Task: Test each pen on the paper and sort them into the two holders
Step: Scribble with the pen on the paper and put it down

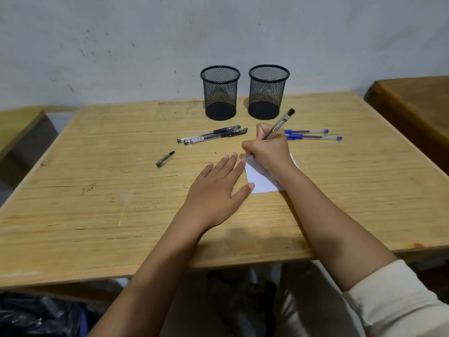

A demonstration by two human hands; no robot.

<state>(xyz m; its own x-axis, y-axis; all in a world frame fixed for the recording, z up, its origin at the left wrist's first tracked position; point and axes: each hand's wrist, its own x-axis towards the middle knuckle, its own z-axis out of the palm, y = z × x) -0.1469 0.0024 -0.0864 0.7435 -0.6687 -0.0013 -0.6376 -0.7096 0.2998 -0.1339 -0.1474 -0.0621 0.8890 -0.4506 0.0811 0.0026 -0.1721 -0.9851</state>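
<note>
right hand (pixel 267 152) gripped a pen (pixel 279 124), tip down on the paper (pixel 261 180).
pen label too small to read; left hand (pixel 216 183) lay flat, fingers straight.

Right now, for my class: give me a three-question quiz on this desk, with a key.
1. True or false: both holders stand empty.
2. The loose cap lies: A left of the paper; B inside a holder; C on the paper.
3. Fill in: the pen touching the paper is gripped by the ___ hand.
Key: 1 true; 2 A; 3 right hand.
</note>
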